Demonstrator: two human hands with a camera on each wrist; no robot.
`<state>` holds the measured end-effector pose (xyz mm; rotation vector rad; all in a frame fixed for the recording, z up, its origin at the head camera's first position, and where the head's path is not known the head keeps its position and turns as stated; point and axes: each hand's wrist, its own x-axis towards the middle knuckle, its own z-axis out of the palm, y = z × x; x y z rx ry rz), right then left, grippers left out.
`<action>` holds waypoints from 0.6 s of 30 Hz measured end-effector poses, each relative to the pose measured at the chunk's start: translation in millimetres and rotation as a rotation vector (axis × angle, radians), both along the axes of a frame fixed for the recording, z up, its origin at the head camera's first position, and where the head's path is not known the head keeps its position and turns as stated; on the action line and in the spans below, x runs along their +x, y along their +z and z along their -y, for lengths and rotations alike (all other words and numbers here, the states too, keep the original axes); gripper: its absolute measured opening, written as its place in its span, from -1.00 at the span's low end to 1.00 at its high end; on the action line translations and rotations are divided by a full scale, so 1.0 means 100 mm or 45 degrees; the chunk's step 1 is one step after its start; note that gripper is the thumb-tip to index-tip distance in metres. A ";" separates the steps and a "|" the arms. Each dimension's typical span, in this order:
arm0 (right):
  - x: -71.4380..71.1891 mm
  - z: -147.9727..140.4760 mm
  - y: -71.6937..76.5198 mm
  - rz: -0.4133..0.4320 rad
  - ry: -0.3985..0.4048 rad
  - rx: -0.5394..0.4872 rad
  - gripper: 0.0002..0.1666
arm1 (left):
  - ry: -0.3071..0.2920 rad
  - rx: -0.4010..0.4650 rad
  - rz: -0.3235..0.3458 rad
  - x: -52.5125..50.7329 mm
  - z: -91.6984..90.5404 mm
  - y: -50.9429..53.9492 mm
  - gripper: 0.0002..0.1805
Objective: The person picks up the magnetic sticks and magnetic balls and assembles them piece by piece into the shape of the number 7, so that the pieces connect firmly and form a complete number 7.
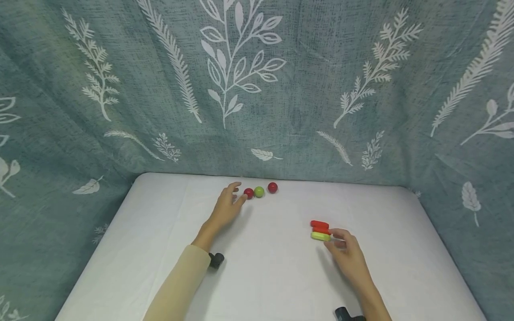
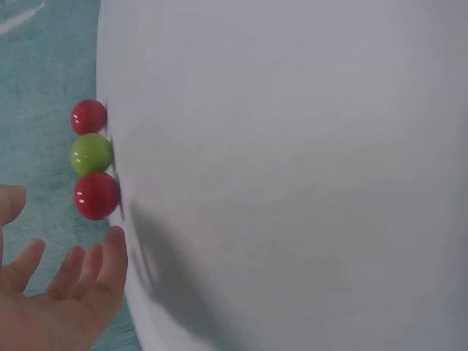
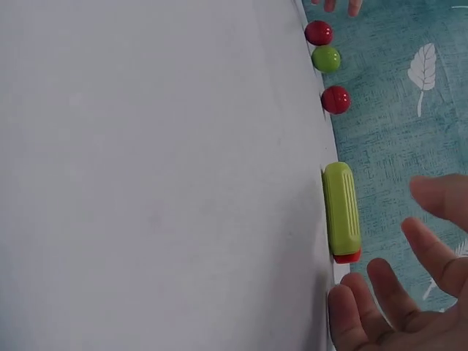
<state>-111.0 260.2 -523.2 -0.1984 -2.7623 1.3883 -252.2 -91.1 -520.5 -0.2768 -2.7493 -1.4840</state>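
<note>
Beyond the far edge of the white table (image 1: 265,267), one grey-green curtain (image 1: 305,98) printed with pale leaves, cut off at the top and sides. Of the table, both far corners in sight, near edge and near corners outside every view. Reaching toward the far edge, one beige sleeve (image 1: 176,285), cut off below; nearer the right edge, one bare right forearm (image 1: 373,298), likewise cut off. Of hands, two: left hand (image 1: 225,208), fingers apart and loosely bent, clamped on nothing, just beside the left red ball (image 1: 248,193); right hand (image 1: 348,254), thumb and fingers apart, just off the right end of the lime bar (image 1: 320,236). Contact hard to tell for both. Two black gadgets (image 1: 217,260), one partly hidden by the sleeve, one cut off below.

Between table centre and right edge, three bars side by side: two red bars (image 1: 319,224), one lime, the lime closest to the near edge; in the right wrist view, only a sliver of red showing past it. Close to the middle of the far edge, three balls: two red, with one green ball (image 1: 259,191) between, close by the left one, apart from the right red ball (image 1: 272,187).
</note>
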 end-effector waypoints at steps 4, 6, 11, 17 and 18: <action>-0.05 -0.02 -0.05 0.043 -0.058 0.010 -0.55 | 0.013 0.068 0.055 -0.15 -0.03 -0.06 -0.42; -0.07 -0.03 -0.07 0.049 -0.076 0.022 -0.56 | 0.011 0.095 0.083 -0.20 -0.05 -0.08 -0.42; -0.09 -0.02 -0.12 0.058 -0.096 0.040 -0.60 | 0.003 0.098 0.147 -0.27 -0.10 -0.16 -0.42; -0.09 -0.02 -0.17 0.065 -0.070 0.041 -0.59 | 0.019 0.039 0.157 -0.28 -0.13 -0.21 -0.42; -0.09 -0.01 -0.18 0.060 -0.067 0.049 -0.59 | 0.018 0.030 0.149 -0.28 -0.14 -0.22 -0.43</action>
